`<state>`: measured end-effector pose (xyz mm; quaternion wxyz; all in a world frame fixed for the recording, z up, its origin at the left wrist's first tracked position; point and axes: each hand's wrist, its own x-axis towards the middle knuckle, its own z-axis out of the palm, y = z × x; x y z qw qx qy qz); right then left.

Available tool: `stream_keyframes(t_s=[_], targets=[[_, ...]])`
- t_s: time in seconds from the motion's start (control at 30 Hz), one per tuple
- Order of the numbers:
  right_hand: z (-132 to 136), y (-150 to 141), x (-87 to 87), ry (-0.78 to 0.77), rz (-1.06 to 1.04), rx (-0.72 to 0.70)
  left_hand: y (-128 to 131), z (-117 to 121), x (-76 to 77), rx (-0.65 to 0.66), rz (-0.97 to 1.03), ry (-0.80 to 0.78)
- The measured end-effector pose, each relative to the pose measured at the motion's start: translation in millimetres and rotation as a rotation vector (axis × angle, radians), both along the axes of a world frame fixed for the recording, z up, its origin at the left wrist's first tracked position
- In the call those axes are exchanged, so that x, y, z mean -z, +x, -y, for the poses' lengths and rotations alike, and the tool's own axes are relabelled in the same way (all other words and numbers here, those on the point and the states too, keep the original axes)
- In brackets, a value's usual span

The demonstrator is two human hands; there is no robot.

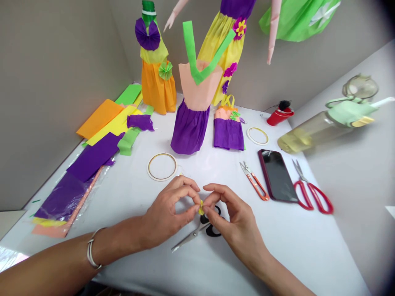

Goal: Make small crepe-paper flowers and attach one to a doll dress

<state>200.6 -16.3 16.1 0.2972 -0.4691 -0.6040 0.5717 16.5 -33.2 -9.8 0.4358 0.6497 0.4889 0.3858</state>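
Note:
Between the fingertips of my left hand (173, 207) and my right hand (231, 220) is a small piece of yellow paper (201, 207), pinched from both sides. Its exact shape is mostly hidden by the fingers. Black-handled scissors (195, 234) lie on the table just under my hands, their handles partly covered by my right hand. Beyond my hands stands a paper dress (189, 129) with a purple skirt, a peach top and a green V-shaped strap. A roll of tape (162, 167) lies flat beyond my left hand.
Folded coloured papers (92, 158) lie along the left. To the right are orange thread snips (254, 181), a phone (279, 176), red-handled scissors (311, 191), another tape roll (257, 136), a bottle (311, 129) and a red cup (279, 116). A small dress (228, 133) and an orange-skirted dressed bottle (157, 88) are behind.

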Motion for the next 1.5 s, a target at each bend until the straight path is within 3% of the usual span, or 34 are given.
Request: stream_keyframes(t_s=[0.2, 0.3, 0.43, 0.53, 0.7, 0.87, 0.97, 1.07, 1.27, 1.37, 1.5], targets=[[-1, 2, 1.5, -0.018, -0.021, -0.009, 0, -1, -1.9, -0.01, 0.03, -0.029], [-4, 4, 1.4, -0.058, -0.043, -0.027, -3, -4, -2.9, -0.017, 0.136, -0.165], [-9, 5, 0.7, -0.126, -0.084, -0.077, -8, -9, 1.2, 0.127, 0.374, -0.4], [-10, 4, 0.5, -0.151, -0.102, -0.091, -8, -11, 6.0, 0.179, 0.451, -0.461], [-11, 2, 1.4, -0.149, -0.12, -0.068, -7, -11, 6.2, 0.146, 0.499, -0.503], [-16, 4, 8.9, -0.156, -0.122, -0.044, -7, -14, 4.5, 0.027, 0.474, -0.455], [-18, 5, 14.9, -0.141, -0.102, -0.063, -11, -19, 7.0, 0.014, 0.338, -0.389], [-20, 6, 15.5, -0.1, -0.04, -0.061, -23, -26, 6.1, 0.012, 0.039, -0.241], [-21, 13, -0.4, 0.033, 0.274, -0.116, -59, -38, -13.1, -0.104, -0.328, -0.009], [-18, 18, -6.9, 0.142, 0.486, -0.246, -64, -41, -14.8, -0.112, -0.458, 0.034], [-5, 29, 0.7, 0.529, 0.688, -0.546, -57, -41, -1.1, -0.085, -0.503, 0.081]])
